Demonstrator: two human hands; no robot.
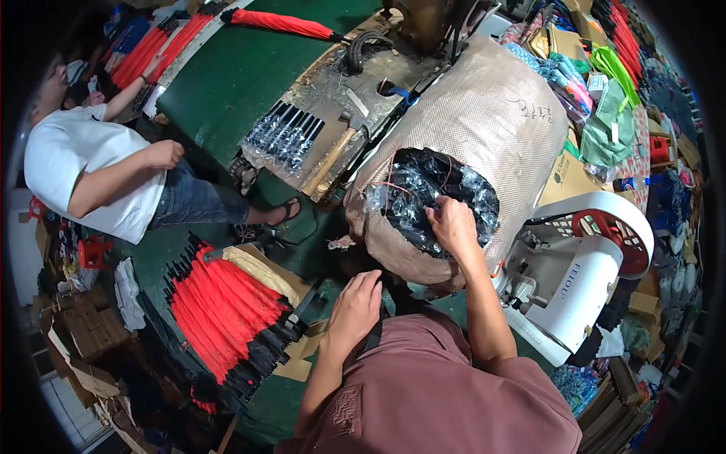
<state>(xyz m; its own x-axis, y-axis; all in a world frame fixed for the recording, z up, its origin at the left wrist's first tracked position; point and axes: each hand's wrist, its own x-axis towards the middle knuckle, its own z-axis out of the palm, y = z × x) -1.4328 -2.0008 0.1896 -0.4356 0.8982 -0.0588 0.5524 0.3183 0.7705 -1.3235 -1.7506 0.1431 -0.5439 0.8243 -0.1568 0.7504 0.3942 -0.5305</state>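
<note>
A large woven beige sack (499, 113) lies on its side before me, its open end toward me. Packed inside are black pieces in clear plastic (408, 189), crossed by thin reddish strings. My right hand (455, 227) is at that opening, its fingers closed on one of the plastic-wrapped black pieces. Lower and to the left, my left hand (357, 306) rests near my lap, fingers stretched out and holding nothing. On the workbench (302, 170) left of the sack lie a row of black handles in clear plastic (287, 132) and a hammer with a wooden handle (336, 155).
A bundle of red umbrellas (227, 310) with black ends stands at lower left. A white sewing machine (575, 280) is close on my right. Another person (98, 159) stands at left beside the green table (219, 83), which bears a red umbrella (283, 23). Coloured fabrics (605, 121) are heaped at right.
</note>
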